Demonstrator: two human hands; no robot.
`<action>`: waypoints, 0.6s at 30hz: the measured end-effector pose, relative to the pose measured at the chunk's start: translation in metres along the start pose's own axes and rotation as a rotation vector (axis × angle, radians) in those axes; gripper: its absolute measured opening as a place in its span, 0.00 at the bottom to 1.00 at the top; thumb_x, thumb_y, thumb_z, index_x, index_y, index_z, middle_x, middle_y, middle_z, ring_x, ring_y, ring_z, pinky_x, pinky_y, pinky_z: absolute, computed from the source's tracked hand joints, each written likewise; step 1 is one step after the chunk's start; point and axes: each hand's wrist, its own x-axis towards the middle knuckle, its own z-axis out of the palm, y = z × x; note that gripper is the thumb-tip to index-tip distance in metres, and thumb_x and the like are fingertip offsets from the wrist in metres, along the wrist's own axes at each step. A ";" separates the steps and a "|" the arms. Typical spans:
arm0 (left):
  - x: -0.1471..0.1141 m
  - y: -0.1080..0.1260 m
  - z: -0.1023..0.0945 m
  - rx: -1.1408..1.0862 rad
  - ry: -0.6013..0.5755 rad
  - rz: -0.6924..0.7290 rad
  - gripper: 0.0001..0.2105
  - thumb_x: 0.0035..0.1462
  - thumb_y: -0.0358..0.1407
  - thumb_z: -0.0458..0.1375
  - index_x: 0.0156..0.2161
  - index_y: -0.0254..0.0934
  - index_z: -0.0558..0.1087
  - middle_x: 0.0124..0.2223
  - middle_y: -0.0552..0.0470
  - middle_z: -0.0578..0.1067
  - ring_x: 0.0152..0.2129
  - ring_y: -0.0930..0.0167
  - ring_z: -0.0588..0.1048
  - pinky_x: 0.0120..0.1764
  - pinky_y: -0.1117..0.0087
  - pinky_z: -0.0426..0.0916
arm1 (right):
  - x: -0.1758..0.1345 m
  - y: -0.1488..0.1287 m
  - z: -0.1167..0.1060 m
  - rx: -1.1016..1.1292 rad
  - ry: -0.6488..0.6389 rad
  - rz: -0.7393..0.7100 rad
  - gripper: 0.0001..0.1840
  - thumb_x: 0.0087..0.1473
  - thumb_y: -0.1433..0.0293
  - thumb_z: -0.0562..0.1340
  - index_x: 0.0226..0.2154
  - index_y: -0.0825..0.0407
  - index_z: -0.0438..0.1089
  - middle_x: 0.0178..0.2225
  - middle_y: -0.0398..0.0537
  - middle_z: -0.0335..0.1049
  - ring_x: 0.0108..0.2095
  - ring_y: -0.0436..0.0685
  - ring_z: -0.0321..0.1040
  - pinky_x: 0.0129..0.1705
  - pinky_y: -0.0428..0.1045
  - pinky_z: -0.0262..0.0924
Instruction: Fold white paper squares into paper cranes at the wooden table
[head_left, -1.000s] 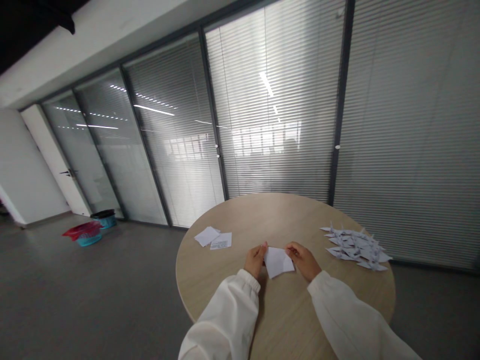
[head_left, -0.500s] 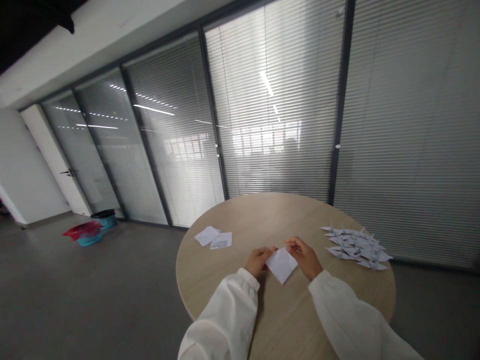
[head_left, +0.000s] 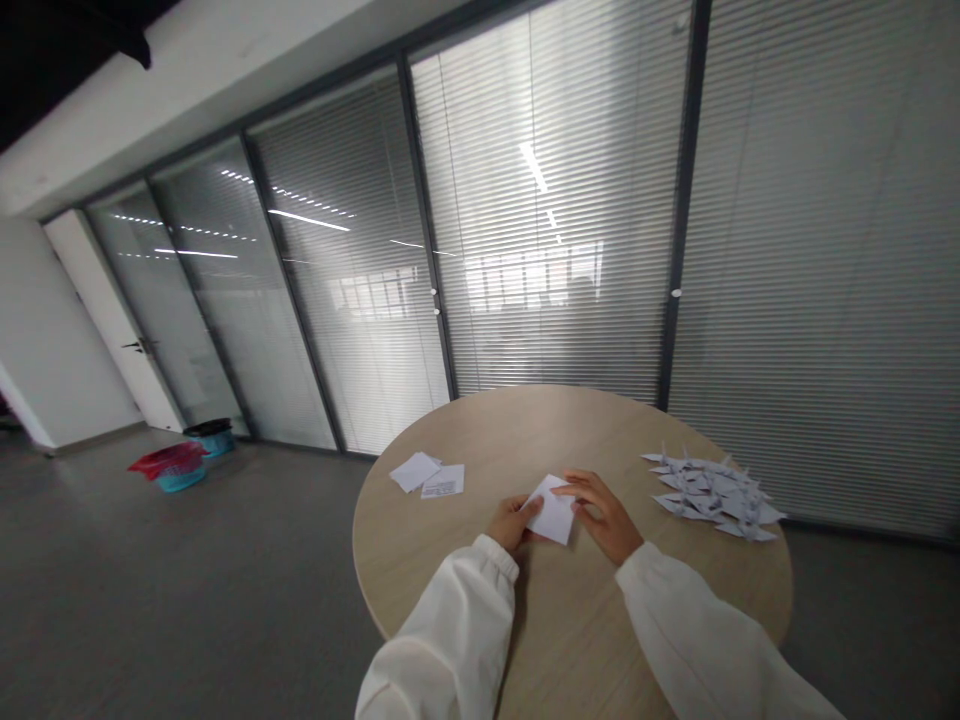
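A small white square of paper point(head_left: 553, 512) is held above the table, tilted, with one corner toward the far side. My left hand point(head_left: 514, 522) pinches it at its left edge, the thumb lying on top and the other fingers beneath. From the right, my right hand point(head_left: 606, 515) reaches over the paper with its fingers stretched out. Its fingertips touch the upper right part of the sheet, and the thumb is apart from them near the right edge.
Folded white paper cranes point(head_left: 716, 495) lie heaped on the round wooden table point(head_left: 525, 425) at the right. Loose paper sheets point(head_left: 442, 481), one printed, lie at the left. Beyond stands a glass partition with blinds point(head_left: 555, 200). Two lined baskets point(head_left: 176, 468) are on the floor at left.
The paper has turned and shifted slightly left and away from me. My left thumb now lies over it, and my right fingers have moved left onto its face.
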 end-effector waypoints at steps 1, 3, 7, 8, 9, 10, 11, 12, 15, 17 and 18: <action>0.001 0.001 -0.001 -0.035 0.029 0.011 0.22 0.31 0.47 0.64 0.27 0.28 0.73 0.23 0.49 0.73 0.19 0.73 0.69 0.25 0.70 0.66 | 0.000 0.001 0.001 -0.021 -0.021 -0.025 0.13 0.50 0.70 0.54 0.38 0.47 0.71 0.49 0.49 0.58 0.51 0.57 0.53 0.52 0.54 0.53; 0.001 0.002 -0.002 -0.074 0.090 0.041 0.22 0.33 0.47 0.64 0.29 0.28 0.73 0.23 0.48 0.73 0.19 0.72 0.70 0.25 0.70 0.67 | -0.001 0.004 0.003 -0.048 -0.057 -0.042 0.14 0.47 0.74 0.56 0.36 0.47 0.72 0.51 0.48 0.55 0.53 0.58 0.51 0.56 0.56 0.45; 0.000 0.004 -0.003 -0.107 0.125 0.070 0.21 0.33 0.46 0.64 0.29 0.27 0.73 0.22 0.49 0.73 0.18 0.74 0.69 0.24 0.70 0.67 | -0.003 0.009 0.006 -0.053 -0.089 -0.022 0.12 0.43 0.73 0.60 0.33 0.46 0.73 0.52 0.49 0.56 0.53 0.59 0.50 0.55 0.58 0.46; -0.001 0.005 -0.003 -0.115 0.114 0.068 0.21 0.33 0.46 0.64 0.29 0.27 0.73 0.21 0.50 0.72 0.17 0.74 0.69 0.23 0.71 0.67 | -0.003 0.009 0.006 -0.054 -0.090 -0.018 0.11 0.43 0.72 0.61 0.33 0.47 0.73 0.51 0.49 0.56 0.53 0.60 0.51 0.55 0.58 0.47; -0.001 0.004 -0.003 -0.122 0.102 0.065 0.21 0.33 0.45 0.65 0.29 0.28 0.73 0.21 0.50 0.72 0.17 0.74 0.68 0.23 0.71 0.67 | -0.002 0.010 0.006 -0.055 -0.088 -0.017 0.09 0.43 0.70 0.62 0.32 0.47 0.73 0.51 0.49 0.57 0.52 0.60 0.52 0.54 0.57 0.48; -0.001 0.004 -0.002 -0.127 0.091 0.062 0.21 0.33 0.45 0.65 0.28 0.28 0.73 0.21 0.51 0.72 0.17 0.75 0.68 0.23 0.72 0.67 | -0.002 0.010 0.006 -0.055 -0.085 -0.016 0.08 0.43 0.69 0.63 0.31 0.47 0.73 0.50 0.50 0.58 0.52 0.60 0.53 0.54 0.57 0.49; -0.001 0.004 -0.002 -0.129 0.083 0.062 0.20 0.33 0.45 0.65 0.28 0.28 0.73 0.20 0.51 0.72 0.17 0.75 0.68 0.23 0.72 0.67 | -0.002 0.010 0.006 -0.051 -0.083 -0.015 0.08 0.43 0.68 0.63 0.31 0.47 0.73 0.49 0.50 0.59 0.51 0.59 0.54 0.53 0.57 0.50; -0.001 0.004 -0.002 -0.129 0.076 0.061 0.20 0.33 0.45 0.65 0.28 0.28 0.73 0.20 0.51 0.72 0.17 0.75 0.68 0.23 0.71 0.67 | -0.001 0.010 0.006 -0.045 -0.078 -0.013 0.07 0.43 0.67 0.63 0.30 0.48 0.73 0.48 0.50 0.60 0.50 0.59 0.55 0.53 0.56 0.50; 0.000 0.002 -0.001 -0.122 0.067 0.058 0.21 0.34 0.44 0.65 0.29 0.27 0.73 0.22 0.49 0.73 0.19 0.73 0.70 0.25 0.70 0.68 | -0.001 0.008 0.006 -0.020 -0.061 -0.002 0.07 0.43 0.66 0.63 0.29 0.49 0.73 0.46 0.51 0.62 0.48 0.58 0.57 0.52 0.55 0.51; 0.000 0.002 -0.001 -0.113 0.049 0.058 0.21 0.35 0.44 0.65 0.31 0.27 0.73 0.25 0.47 0.74 0.21 0.72 0.71 0.28 0.68 0.69 | -0.001 0.007 0.006 -0.002 -0.053 0.016 0.07 0.44 0.65 0.63 0.29 0.49 0.73 0.45 0.51 0.63 0.47 0.57 0.58 0.51 0.55 0.52; 0.000 0.002 -0.001 -0.109 0.033 0.057 0.21 0.35 0.44 0.64 0.32 0.27 0.73 0.26 0.46 0.74 0.22 0.71 0.72 0.30 0.67 0.69 | -0.001 0.007 0.007 0.006 -0.052 0.031 0.07 0.44 0.65 0.62 0.28 0.50 0.73 0.44 0.51 0.63 0.46 0.57 0.59 0.50 0.54 0.53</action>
